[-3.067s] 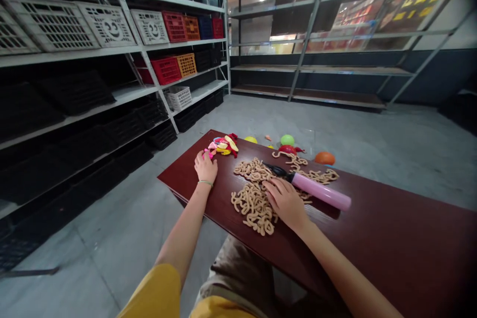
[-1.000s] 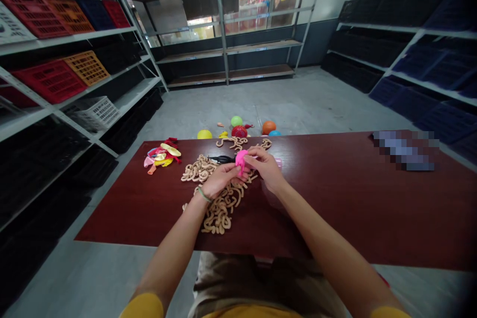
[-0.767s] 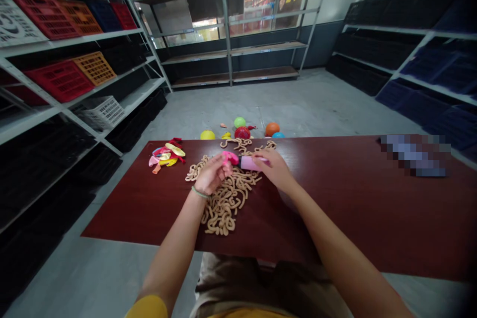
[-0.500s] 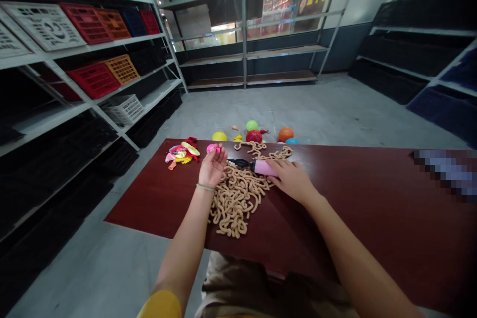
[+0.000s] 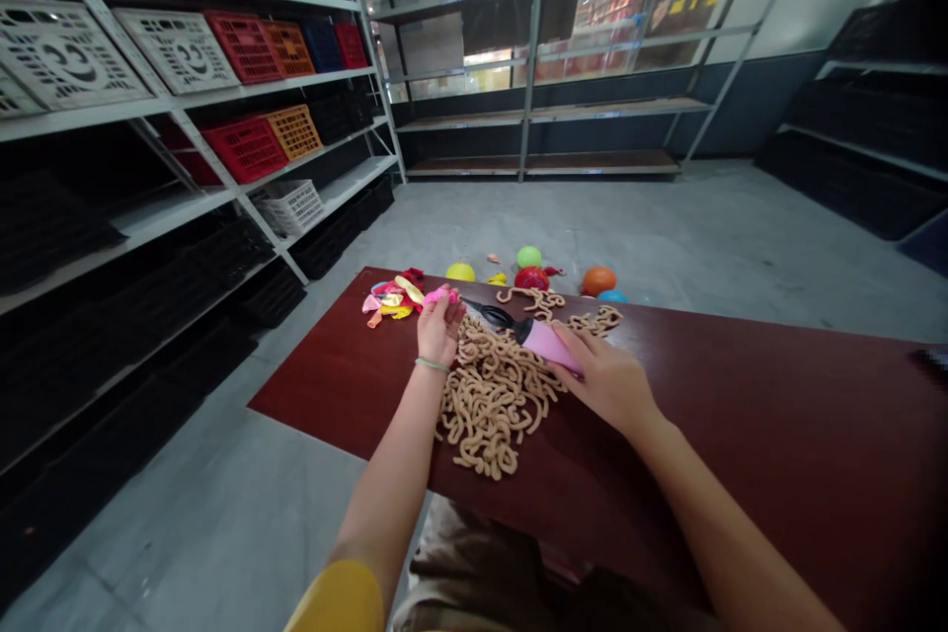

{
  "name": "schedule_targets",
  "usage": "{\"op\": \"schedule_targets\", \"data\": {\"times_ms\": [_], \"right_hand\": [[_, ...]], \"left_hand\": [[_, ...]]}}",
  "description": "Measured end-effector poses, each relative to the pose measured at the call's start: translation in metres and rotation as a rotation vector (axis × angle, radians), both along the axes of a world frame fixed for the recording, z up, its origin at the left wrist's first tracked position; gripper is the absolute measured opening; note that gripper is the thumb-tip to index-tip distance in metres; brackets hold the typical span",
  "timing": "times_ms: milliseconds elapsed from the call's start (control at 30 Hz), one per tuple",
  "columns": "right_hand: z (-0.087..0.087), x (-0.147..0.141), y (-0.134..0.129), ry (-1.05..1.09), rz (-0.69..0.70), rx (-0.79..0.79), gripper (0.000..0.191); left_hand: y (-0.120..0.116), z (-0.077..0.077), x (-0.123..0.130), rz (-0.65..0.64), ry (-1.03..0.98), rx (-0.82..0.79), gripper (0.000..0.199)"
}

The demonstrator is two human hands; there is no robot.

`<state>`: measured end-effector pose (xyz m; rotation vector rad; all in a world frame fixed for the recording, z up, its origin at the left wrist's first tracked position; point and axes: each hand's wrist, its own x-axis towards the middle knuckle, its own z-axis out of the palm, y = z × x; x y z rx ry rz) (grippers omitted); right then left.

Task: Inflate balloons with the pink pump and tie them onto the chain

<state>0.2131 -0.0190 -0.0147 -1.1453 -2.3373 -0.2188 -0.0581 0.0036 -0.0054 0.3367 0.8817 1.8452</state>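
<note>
My left hand, palm up with fingers curled, holds a small pink balloon that looks limp. My right hand grips the pink handle of a tool. Its long black head, with open gaps in it, points left towards the pink balloon; I cannot make out whether the tip touches it. Beneath the hands lies a heap of tan, curly, worm-like pieces. Left of my left hand is a small pile of limp coloured balloons.
The dark red table reaches far right, with a dark object at its edge. Inflated balloons, including an orange balloon, lie on the floor beyond. Shelves with crates line the left; another rack stands at the back.
The view has swung left, so the scene sits further right. The tool is now tilted, its black tip higher than the handle. The pink balloon shows longer between my left fingers.
</note>
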Motion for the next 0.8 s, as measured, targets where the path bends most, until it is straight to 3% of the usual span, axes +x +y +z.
{"op": "schedule_targets", "data": {"times_ms": [800], "right_hand": [[0.004, -0.007, -0.006, 0.022, -0.002, 0.001, 0.052]], "left_hand": [[-0.001, -0.001, 0.012, -0.055, 0.102, 0.070, 0.031]]}}
